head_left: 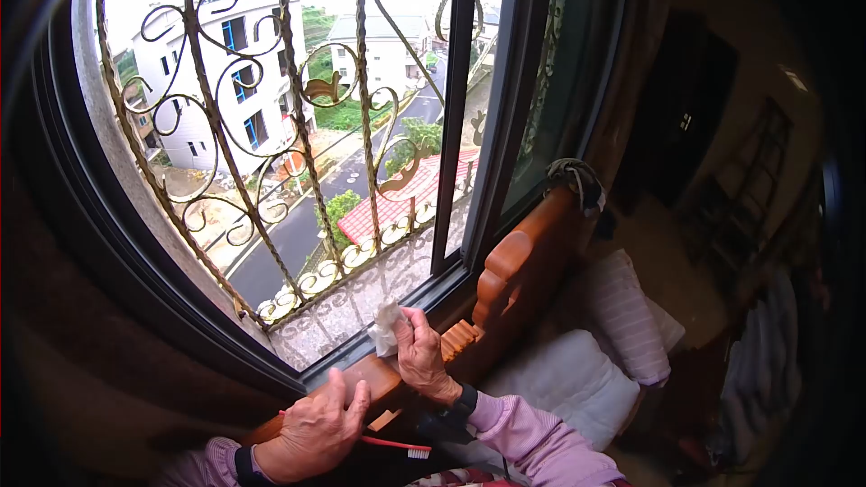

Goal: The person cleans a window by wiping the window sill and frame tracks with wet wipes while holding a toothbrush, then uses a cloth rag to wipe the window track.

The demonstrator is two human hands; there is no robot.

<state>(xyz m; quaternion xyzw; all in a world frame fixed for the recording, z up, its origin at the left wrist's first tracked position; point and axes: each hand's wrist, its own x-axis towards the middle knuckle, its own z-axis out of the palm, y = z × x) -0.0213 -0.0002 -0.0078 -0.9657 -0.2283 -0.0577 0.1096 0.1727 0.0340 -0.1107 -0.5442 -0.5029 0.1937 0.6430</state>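
My right hand (419, 359) pinches a crumpled white tissue or rag (386, 328) just above the inner edge of the window sill (356, 314). Below and to the left, my left hand (316, 428) has a red toothbrush (388, 442) across its palm, the white bristle end sticking out to the right. The thumb and forefinger of that hand point upward, beside the wooden headboard (372, 377). Its lower fingers, around the handle, are mostly hidden.
The window's dark frame (465, 207) runs along the sill, with a scrolled metal grille (307, 153) outside. The carved headboard rises to the right, with a dark cloth bundle (577, 179) on its far end. White bedding (568, 383) and a striped pillow (622, 316) lie beyond.
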